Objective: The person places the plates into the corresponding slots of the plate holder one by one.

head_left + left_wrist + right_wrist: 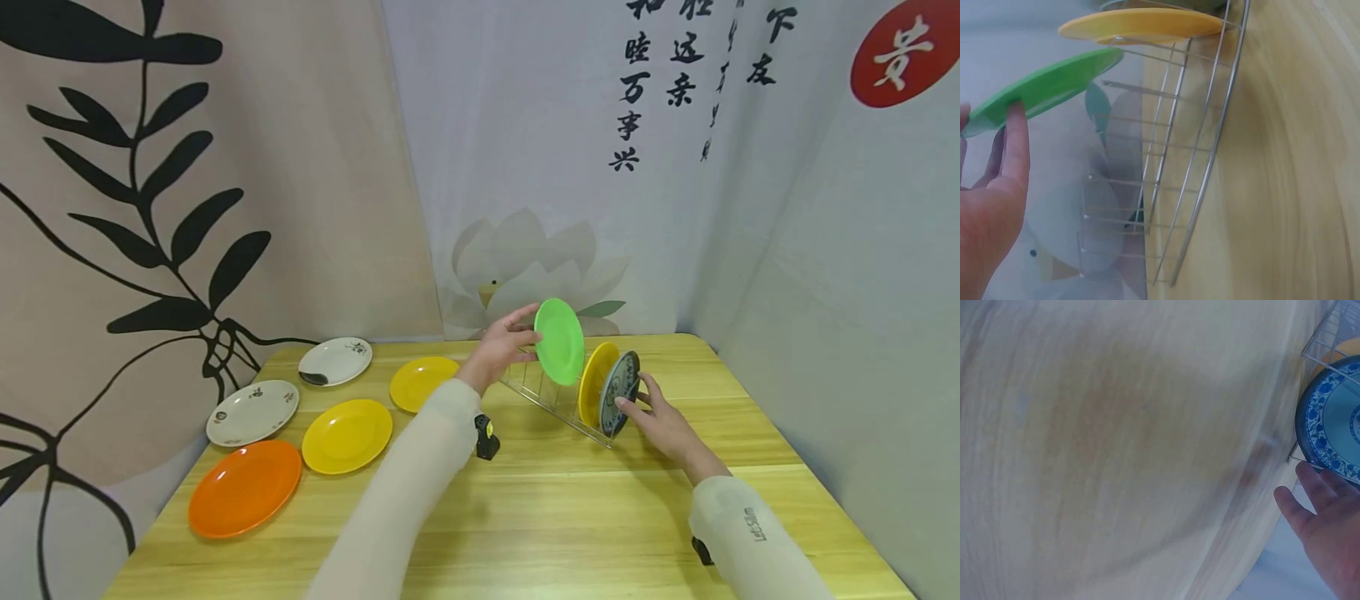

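A bright green plate (559,342) is held by its edge in my left hand (504,346), thumb on one face and fingers on the other. It is tilted above the wire dish rack (551,407). In the left wrist view, the green plate (1054,84) stays apart from the rack's lower wires (1210,156). A yellow plate (596,383) and a blue-and-white patterned plate (619,393) stand on edge at the rack's right end. My right hand (663,425) is beside the patterned plate, its fingers extended. In the right wrist view, the fingertips (1307,472) reach the rack's end wire near that plate.
On the left of the wooden table (525,517) lie two yellow plates, one nearer (347,437) and one farther (422,382), an orange plate (245,489) and two white plates, one plain-rimmed (255,412) and one dark-marked (337,360). A printed curtain (525,167) hangs behind.
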A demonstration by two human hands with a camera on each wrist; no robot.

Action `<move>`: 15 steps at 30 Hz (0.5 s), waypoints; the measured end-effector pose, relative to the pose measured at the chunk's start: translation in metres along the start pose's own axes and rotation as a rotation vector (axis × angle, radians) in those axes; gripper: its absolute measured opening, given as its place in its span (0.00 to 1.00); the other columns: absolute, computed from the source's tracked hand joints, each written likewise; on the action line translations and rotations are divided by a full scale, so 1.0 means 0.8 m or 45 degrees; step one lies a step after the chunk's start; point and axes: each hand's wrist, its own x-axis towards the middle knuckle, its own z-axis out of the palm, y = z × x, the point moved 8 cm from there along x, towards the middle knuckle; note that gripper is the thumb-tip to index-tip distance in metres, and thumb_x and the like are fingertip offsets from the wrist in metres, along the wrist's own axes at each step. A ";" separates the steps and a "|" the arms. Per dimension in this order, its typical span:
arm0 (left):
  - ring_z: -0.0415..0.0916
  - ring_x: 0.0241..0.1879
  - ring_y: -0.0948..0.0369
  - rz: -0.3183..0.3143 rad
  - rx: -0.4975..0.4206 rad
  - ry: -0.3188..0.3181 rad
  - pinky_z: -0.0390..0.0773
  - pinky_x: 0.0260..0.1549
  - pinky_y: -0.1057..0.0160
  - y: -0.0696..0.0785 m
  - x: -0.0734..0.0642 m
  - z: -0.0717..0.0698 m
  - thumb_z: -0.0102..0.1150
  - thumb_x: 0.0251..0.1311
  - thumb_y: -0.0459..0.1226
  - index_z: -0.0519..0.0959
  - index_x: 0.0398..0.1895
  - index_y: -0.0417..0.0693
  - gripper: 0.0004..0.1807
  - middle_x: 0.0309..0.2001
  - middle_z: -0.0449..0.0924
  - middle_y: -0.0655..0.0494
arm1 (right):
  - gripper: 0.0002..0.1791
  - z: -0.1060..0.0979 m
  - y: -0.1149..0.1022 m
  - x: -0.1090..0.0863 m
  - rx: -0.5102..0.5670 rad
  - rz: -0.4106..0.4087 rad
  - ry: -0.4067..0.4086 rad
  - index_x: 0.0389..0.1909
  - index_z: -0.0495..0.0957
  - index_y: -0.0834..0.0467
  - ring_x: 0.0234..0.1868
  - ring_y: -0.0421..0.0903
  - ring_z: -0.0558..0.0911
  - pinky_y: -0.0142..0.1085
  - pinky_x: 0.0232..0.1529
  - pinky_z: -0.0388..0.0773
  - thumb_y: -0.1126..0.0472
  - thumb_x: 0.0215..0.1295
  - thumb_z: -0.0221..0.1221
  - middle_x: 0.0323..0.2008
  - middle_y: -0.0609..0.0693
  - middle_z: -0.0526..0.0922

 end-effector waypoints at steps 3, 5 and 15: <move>0.77 0.53 0.48 -0.005 0.034 -0.005 0.81 0.49 0.51 -0.006 0.003 0.008 0.57 0.65 0.26 0.66 0.73 0.53 0.33 0.62 0.70 0.39 | 0.50 0.000 0.000 0.000 0.001 0.001 0.002 0.79 0.31 0.53 0.69 0.71 0.61 0.65 0.67 0.56 0.33 0.73 0.45 0.73 0.72 0.51; 0.77 0.52 0.49 -0.009 0.047 -0.003 0.82 0.48 0.51 -0.010 0.006 0.012 0.58 0.65 0.26 0.68 0.73 0.54 0.33 0.61 0.71 0.40 | 0.50 0.000 -0.001 0.000 0.003 0.002 0.004 0.79 0.31 0.54 0.69 0.71 0.61 0.65 0.67 0.56 0.33 0.73 0.45 0.73 0.72 0.51; 0.78 0.48 0.55 -0.048 0.157 0.037 0.82 0.44 0.54 -0.035 0.009 0.025 0.60 0.64 0.29 0.72 0.69 0.56 0.30 0.55 0.75 0.47 | 0.51 0.003 -0.004 -0.002 -0.002 0.006 -0.002 0.79 0.30 0.53 0.69 0.71 0.61 0.65 0.68 0.54 0.31 0.71 0.45 0.73 0.72 0.50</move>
